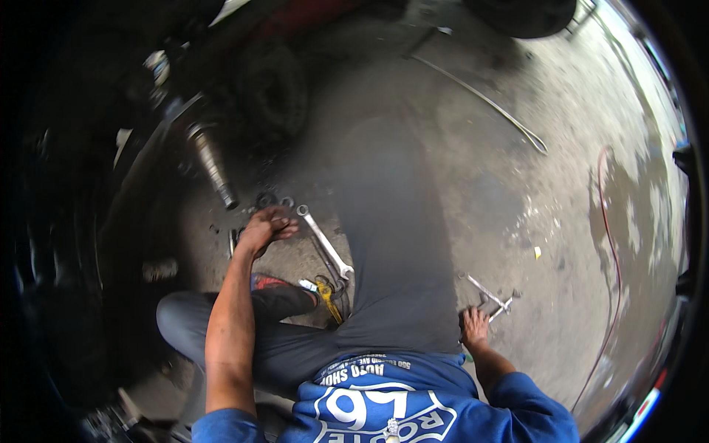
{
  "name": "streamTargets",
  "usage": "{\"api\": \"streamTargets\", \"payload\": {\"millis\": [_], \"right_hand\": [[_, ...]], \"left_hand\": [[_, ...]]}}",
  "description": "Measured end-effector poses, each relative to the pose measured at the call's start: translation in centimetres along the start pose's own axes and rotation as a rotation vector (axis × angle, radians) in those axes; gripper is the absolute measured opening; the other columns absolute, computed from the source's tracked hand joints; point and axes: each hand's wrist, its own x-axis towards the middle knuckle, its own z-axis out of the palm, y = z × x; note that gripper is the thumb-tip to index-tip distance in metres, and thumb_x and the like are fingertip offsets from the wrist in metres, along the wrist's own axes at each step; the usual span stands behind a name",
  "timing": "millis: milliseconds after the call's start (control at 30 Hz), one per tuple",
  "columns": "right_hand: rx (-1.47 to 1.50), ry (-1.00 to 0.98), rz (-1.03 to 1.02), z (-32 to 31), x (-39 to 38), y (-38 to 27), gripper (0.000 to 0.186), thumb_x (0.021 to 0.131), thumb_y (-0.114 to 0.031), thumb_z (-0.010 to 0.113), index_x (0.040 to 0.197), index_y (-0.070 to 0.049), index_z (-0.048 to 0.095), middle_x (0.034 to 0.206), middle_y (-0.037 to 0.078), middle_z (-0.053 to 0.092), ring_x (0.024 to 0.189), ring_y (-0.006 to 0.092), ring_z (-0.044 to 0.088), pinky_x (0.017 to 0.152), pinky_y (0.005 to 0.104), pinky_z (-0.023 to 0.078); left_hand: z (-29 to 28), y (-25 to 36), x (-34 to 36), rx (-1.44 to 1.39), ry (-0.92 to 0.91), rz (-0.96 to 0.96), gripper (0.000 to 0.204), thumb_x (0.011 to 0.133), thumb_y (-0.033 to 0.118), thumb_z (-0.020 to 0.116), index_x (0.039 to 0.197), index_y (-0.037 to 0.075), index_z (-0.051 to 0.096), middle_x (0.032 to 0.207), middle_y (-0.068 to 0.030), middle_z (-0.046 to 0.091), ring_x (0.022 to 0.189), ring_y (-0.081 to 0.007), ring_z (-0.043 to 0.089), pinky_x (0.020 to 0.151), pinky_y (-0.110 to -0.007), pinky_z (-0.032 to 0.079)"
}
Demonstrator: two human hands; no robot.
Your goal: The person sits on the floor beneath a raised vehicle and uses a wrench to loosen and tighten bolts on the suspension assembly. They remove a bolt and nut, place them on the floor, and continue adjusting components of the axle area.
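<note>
My left hand is above the floor at centre left, with its fingers loosely stretched out and nothing seen in them. Just right of it lies a long silver combination wrench. Small dark ring-shaped parts lie beyond the fingers, and a metal shaft slants down from the dark machinery. My right hand rests low beside my right thigh, fingers spread against the floor. Close to its fingertips are smaller wrenches, one crossing another.
A yellow-handled tool lies by my shoe. Farther off, a long thin metal bar stretches across the concrete floor. A red hose curves along the right. Dark vehicle parts fill the left, and a tyre stands at the far edge.
</note>
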Motion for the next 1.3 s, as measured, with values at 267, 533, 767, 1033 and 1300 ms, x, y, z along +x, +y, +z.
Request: {"api": "streamTargets", "payload": {"millis": [267, 533, 767, 1033, 1300], "right_hand": [[-0.147, -0.048, -0.218, -2.1, 1.2, 1.4, 0.032, 0.087, -0.019, 0.056, 0.119, -0.014, 0.055, 0.121, 0.011, 0.052, 0.122, 0.0295, 0.048, 0.107, 0.0580, 0.032], [0.205, -0.076, -0.045, -3.4, 2.8, -0.3, 0.030, 0.088, -0.017, 0.059, 0.117, -0.011, 0.059, 0.124, 0.012, 0.058, 0.122, 0.0272, 0.052, 0.103, 0.0501, 0.040], [0.347, -0.027, -0.055, -5.9, 7.1, -4.1, 0.031, 0.088, -0.019, 0.060, 0.118, -0.010, 0.059, 0.122, 0.011, 0.059, 0.119, 0.0262, 0.053, 0.100, 0.0483, 0.041], [0.281, -0.037, -0.084, -10.4, 10.4, -3.9, 0.032, 0.089, -0.022, 0.060, 0.118, -0.010, 0.059, 0.120, 0.011, 0.059, 0.115, 0.0251, 0.054, 0.097, 0.0463, 0.042], [0.328, -0.020, -0.215, -13.3, 17.8, -12.4, 0.034, 0.089, -0.026, 0.061, 0.119, -0.010, 0.059, 0.118, 0.010, 0.060, 0.110, 0.0239, 0.055, 0.094, 0.0443, 0.043]], "left_hand": [[2.0, 2.2, -2.5, -0.242, -0.120, 0.078, 0.050, 0.094, 0.005, 0.059, 0.141, 0.003, 0.042, 0.110, -0.0152, 0.066, 0.099, -0.0240, 0.069, 0.086, -0.032, 0.058], [2.0, 2.8, -1.2, -0.423, -0.224, 0.110, 0.035, 0.096, 0.011, 0.058, 0.129, 0.001, 0.050, 0.114, -0.0149, 0.065, 0.099, -0.0258, 0.070, 0.088, -0.035, 0.058], [1.2, -2.8, 3.4, -0.202, 0.056, -0.041, 0.011, 0.096, 0.013, 0.062, 0.100, 0.003, 0.061, 0.095, -0.0094, 0.071, 0.084, -0.0199, 0.072, 0.071, -0.031, 0.060], [0.2, -16.2, 7.5, 0.303, 0.321, -0.296, 0.013, 0.086, 0.010, 0.068, 0.095, 0.001, 0.069, 0.085, -0.0126, 0.073, 0.072, -0.0274, 0.072, 0.062, -0.032, 0.060], [-0.2, -20.5, 6.3, 1.232, 0.080, -0.056, 0.027, 0.079, 0.016, 0.068, 0.104, 0.007, 0.072, 0.099, -0.0128, 0.073, 0.095, -0.0213, 0.071, 0.086, -0.032, 0.055]]}}
